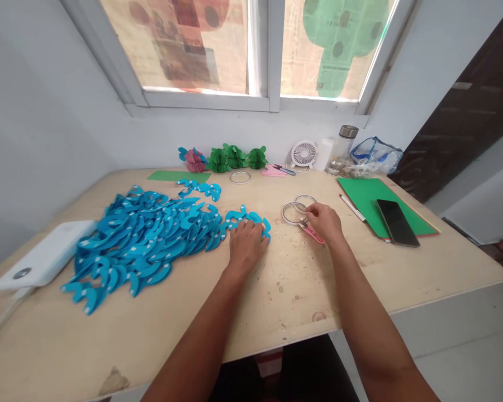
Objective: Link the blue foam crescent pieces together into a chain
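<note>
My left hand (248, 243) lies palm down over a few curved blue paper cutouts (255, 216), fingers a little apart and bent onto them. To its left spreads a big heap of blue paper cutouts (151, 234) with small white squares on them. My right hand (324, 220) is closed in a pinch at the edge of a roll of tape (305, 199). Another roll of tape (291, 214) overlaps that one. Partly under my right hand is a small pink-handled tool (313, 233) with a metal end; its kind is unclear.
A white device with a cable (46, 257) stands left. Along the back are green paper (178, 176), paper decorations (235, 157), a third ring (240, 177), a fan (304, 153) and a glass bottle (342, 146). At right lie a pen (352, 207), green sheets (360, 195) and a phone (397, 222).
</note>
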A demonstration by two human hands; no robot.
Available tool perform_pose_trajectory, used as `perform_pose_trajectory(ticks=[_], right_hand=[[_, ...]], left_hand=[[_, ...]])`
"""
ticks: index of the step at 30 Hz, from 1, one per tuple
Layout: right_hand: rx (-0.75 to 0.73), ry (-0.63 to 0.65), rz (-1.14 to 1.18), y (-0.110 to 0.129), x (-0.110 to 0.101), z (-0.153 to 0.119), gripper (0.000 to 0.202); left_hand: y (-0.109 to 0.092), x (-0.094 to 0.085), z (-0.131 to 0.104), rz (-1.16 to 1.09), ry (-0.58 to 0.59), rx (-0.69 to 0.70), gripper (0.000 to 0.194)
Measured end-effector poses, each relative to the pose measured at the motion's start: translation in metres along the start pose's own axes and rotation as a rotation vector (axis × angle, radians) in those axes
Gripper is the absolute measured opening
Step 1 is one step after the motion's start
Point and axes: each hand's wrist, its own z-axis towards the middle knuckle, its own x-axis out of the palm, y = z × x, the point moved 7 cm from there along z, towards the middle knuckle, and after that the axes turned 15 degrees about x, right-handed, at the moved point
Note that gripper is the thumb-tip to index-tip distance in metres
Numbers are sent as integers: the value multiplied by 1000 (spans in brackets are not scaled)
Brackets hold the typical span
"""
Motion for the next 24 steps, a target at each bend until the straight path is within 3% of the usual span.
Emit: perform_pose_trajectory(ticks=[7, 14, 24], right_hand=[[-90, 46, -252, 7, 14, -5, 28], [-128, 42, -295, 8, 24, -8, 30], [-42, 24, -261, 5, 22, -9, 23]], left_hand=[[-2, -3, -2, 12, -17, 12, 23], [-1, -2, -1, -9, -19, 9, 22], [1, -2, -2, -45, -13, -14, 21]])
